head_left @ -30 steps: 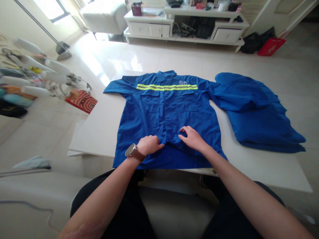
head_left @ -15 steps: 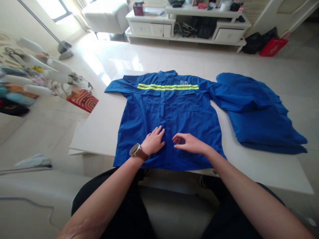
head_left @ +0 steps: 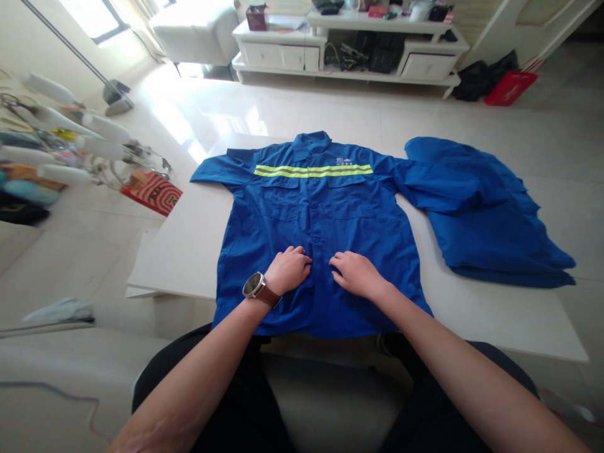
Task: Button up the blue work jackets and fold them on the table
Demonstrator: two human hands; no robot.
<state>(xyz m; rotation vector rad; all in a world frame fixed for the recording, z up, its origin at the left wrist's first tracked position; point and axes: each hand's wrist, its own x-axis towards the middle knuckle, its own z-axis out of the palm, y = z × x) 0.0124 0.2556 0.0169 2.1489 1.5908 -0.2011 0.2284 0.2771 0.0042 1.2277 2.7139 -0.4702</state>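
A blue work jacket (head_left: 264,251) lies front up, its collar away from me and a yellow-and-grey reflective stripe across the chest. My left hand (head_left: 289,270), with a watch (head_left: 255,285) on the wrist, is closed on the cloth left of the button placket. Its fingers are curled and the fabric bunches beneath. Just right of the placket, my right hand (head_left: 356,273) is also closed on the jacket, fingertips bent into the cloth. The front hem hangs over the table's near edge.
Folded blue garments (head_left: 495,233) are stacked on the right of the white table (head_left: 174,251), with the jacket's right-side sleeve reaching onto them. Sewing thread cones (head_left: 101,126) and a red patterned bag (head_left: 153,192) stand at the left. A white cabinet (head_left: 278,56) is beyond.
Both hands have curled their fingers onto the jacket; the left lay flatter and the right hovered loosely before. The jacket has slid slightly toward me, its hem lower over the edge.
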